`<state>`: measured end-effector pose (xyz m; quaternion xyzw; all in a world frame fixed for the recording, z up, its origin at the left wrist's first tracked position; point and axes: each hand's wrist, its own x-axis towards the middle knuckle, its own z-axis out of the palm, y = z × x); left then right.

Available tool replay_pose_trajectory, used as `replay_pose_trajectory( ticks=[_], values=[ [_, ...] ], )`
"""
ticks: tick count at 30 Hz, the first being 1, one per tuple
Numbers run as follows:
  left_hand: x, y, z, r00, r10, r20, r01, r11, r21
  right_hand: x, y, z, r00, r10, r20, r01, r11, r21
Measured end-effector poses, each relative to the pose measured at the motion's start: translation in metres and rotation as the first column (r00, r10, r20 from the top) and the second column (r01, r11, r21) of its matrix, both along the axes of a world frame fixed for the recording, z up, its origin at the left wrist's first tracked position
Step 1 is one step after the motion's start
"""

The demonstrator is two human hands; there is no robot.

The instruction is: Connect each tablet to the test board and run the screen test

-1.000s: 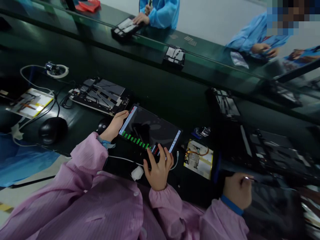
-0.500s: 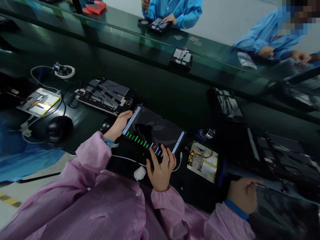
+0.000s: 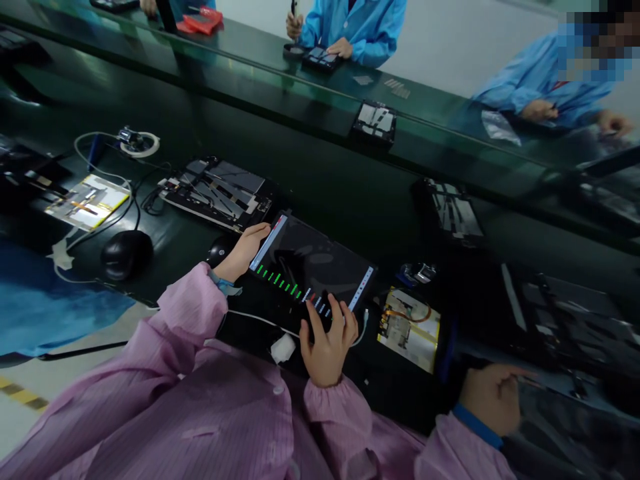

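A dark tablet (image 3: 320, 257) lies tilted on the green bench, its screen showing a row of green bars and coloured strips along two edges. My left hand (image 3: 245, 250) grips the tablet's left edge, fingers curled over it. My right hand (image 3: 327, 340) holds the near edge, with fingertips pressed on the lower part of the screen. A white cable (image 3: 255, 320) runs under the tablet's near side.
An opened tablet chassis (image 3: 215, 190) lies behind my left hand, with a black mouse (image 3: 127, 253) and yellow-backed boards (image 3: 87, 200) to the left. Another yellow board (image 3: 410, 327) sits right of the tablet. A co-worker's hand (image 3: 493, 400) works at right. People in blue work across the belt.
Both hands stay on the tablet. My right fingers have shifted a little on the screen, and the green bars moved. The view has drifted, and the co-worker's hand moved slightly right.
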<state>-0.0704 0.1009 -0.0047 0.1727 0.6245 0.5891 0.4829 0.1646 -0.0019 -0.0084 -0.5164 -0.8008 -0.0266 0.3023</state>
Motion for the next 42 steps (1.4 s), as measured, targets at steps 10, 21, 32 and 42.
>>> replay_pose_trajectory(
  ticks=[10, 21, 32, 42],
  values=[
    [0.0, 0.001, 0.001, 1.0, 0.011, 0.004, -0.011, 1.0, -0.021, 0.007, -0.005, -0.004, 0.997, -0.059, -0.044, 0.061, 0.997, 0.044],
    [-0.002, 0.001, -0.003, 1.0, -0.012, -0.003, 0.012, 1.0, -0.016, 0.006, -0.006, -0.003, 0.995, -0.044, -0.089, 0.05, 0.997, 0.061],
    [0.001, 0.001, 0.006, 0.998, -0.02, -0.062, 0.018, 1.0, -0.022, -0.017, -0.002, -0.001, 0.993, 0.06, -0.105, -0.056, 0.998, 0.035],
    [0.002, 0.001, 0.007, 1.0, 0.01, -0.002, -0.01, 0.999, -0.049, -0.015, -0.003, -0.001, 0.996, -0.013, -0.09, 0.017, 0.999, 0.046]
  ],
)
